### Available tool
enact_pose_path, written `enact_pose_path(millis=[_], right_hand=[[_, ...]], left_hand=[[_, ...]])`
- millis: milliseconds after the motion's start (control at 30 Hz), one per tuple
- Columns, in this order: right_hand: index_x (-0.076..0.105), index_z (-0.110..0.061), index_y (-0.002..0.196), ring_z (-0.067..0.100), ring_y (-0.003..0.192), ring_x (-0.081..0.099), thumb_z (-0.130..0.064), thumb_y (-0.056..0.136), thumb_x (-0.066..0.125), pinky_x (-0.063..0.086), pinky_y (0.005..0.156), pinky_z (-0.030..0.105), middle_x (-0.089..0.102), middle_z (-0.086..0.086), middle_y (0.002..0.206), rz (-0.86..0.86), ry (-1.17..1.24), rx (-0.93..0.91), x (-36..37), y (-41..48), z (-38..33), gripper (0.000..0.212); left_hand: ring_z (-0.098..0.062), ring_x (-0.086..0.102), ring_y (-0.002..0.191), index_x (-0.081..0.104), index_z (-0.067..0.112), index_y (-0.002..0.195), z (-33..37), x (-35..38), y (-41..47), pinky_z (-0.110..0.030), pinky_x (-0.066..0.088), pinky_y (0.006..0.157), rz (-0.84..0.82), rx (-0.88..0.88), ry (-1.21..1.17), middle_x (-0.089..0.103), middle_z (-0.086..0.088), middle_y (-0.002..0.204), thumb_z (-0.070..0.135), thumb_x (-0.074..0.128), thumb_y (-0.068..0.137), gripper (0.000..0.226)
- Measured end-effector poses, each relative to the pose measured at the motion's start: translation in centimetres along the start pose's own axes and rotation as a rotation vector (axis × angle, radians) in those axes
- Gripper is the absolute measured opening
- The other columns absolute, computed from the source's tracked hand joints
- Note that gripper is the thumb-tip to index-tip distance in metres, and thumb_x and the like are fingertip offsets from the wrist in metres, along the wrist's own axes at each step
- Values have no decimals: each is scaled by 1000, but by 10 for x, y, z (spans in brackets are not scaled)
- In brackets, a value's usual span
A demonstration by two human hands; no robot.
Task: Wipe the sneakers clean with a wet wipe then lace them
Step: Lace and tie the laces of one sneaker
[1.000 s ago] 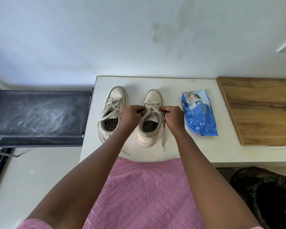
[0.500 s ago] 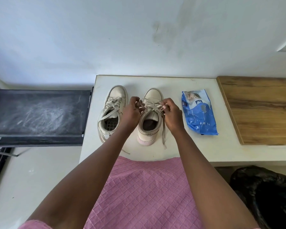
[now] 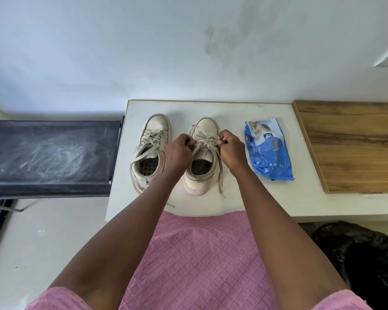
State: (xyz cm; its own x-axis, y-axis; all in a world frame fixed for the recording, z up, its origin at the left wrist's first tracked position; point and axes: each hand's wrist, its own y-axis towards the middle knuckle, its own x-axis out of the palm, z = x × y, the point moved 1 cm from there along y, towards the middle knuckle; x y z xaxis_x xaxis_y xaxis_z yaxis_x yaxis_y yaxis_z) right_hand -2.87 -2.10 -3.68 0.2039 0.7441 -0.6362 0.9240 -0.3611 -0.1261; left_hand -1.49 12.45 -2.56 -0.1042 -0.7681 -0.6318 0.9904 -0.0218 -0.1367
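Our fingers (image 3: 187, 142) on both hands are curled, pinching the lace (image 3: 205, 143) of one sneaker (image 3: 207, 127). Our left hand (image 3: 177, 154) is at nine o'clock of the lace crossings and our right hand (image 3: 232, 151) at three o'clock, with the crossings strung between them. We see the white table (image 3: 211, 108) carrying everything, with a wooden board (image 3: 349, 144) at its three o'clock end. Our sneaker stands upright, toe towards twelve o'clock. The other sneaker (image 3: 154, 128) stands just beside it at nine o'clock, its laces slack. A blue pack of wipes (image 3: 269, 151) lies flat at three o'clock, near our right hand. One loose lace end (image 3: 220, 177) trails towards five o'clock.
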Motion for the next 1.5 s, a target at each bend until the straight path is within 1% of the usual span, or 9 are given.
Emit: enact_pose_path(millis=[200, 433, 600, 833, 967, 1033, 1167, 1300, 1500], right_hand=[[59, -29, 76, 28, 92, 64, -6, 92, 48, 54, 84, 48, 66, 8, 95, -7, 389, 249, 2, 4, 15, 30], [73, -19, 92, 22, 96, 66, 2, 82, 62, 53, 88, 38, 72, 3, 94, -80, 330, 154, 4, 0, 19, 26], [69, -8, 100, 25, 92, 58, -4, 88, 53, 41, 71, 25, 69, 10, 99, 31, -66, -44, 5, 1, 2, 20], [71, -16, 89, 24, 85, 67, 10, 82, 56, 56, 71, 27, 70, 11, 92, -136, 349, 169, -2, 17, 24, 30], [71, -9, 103, 21, 90, 67, 0, 83, 64, 56, 83, 35, 71, 11, 99, -44, 175, 29, -1, 29, 16, 23], [71, -11, 106, 21, 96, 65, -3, 86, 61, 49, 87, 23, 71, 9, 104, -40, -71, -85, 2, 29, 5, 24], [70, -7, 107, 27, 100, 61, -1, 88, 53, 36, 74, 17, 67, 13, 108, -57, -269, -151, 4, 36, -3, 26], [60, -5, 117, 30, 108, 52, -3, 93, 40, 37, 83, 27, 52, 16, 120, -209, -294, -86, 12, 44, -7, 31], [60, -10, 77, 18, 62, 44, 3, 87, 28, 37, 62, 29, 52, 6, 67, -352, 201, 337, 7, 51, -12, 36]], left_hand=[[-15, 54, 80, 66, 9, 98, -8, 3, -1, -18, 33, 59, -57, -25, -233, 63, 1, 85, 14, 51, 95, 17], [-10, 56, 77, 71, 9, 99, -14, 1, -3, -3, 36, 56, -96, -6, -271, 72, -6, 92, 11, 62, 88, 15], [-26, 58, 83, 65, 11, 101, -8, 8, 2, -28, 38, 68, -65, 36, -33, 69, -12, 93, 16, 55, 91, 15], [-29, 64, 88, 70, 9, 92, -9, 2, 16, -34, 49, 78, -96, 27, -48, 71, -12, 89, -4, 49, 81, 27], [-15, 65, 87, 73, 17, 97, -1, 2, 36, -14, 42, 63, -136, 54, 21, 73, -1, 92, 7, 60, 85, 20], [-10, 61, 80, 74, 20, 97, 5, 2, 44, -7, 34, 53, -168, 106, 86, 71, 3, 87, 15, 64, 85, 16], [-19, 66, 86, 75, 20, 94, 8, 3, 55, -27, 50, 73, -201, 213, 212, 73, -4, 90, 17, 67, 83, 14], [-25, 63, 91, 72, 25, 95, 12, 5, 58, -29, 44, 69, -199, 258, 385, 70, -3, 96, 17, 58, 86, 19], [-31, 62, 90, 68, 23, 101, 15, 11, 52, -32, 45, 69, -155, 220, 455, 67, -9, 98, 21, 52, 91, 19]])
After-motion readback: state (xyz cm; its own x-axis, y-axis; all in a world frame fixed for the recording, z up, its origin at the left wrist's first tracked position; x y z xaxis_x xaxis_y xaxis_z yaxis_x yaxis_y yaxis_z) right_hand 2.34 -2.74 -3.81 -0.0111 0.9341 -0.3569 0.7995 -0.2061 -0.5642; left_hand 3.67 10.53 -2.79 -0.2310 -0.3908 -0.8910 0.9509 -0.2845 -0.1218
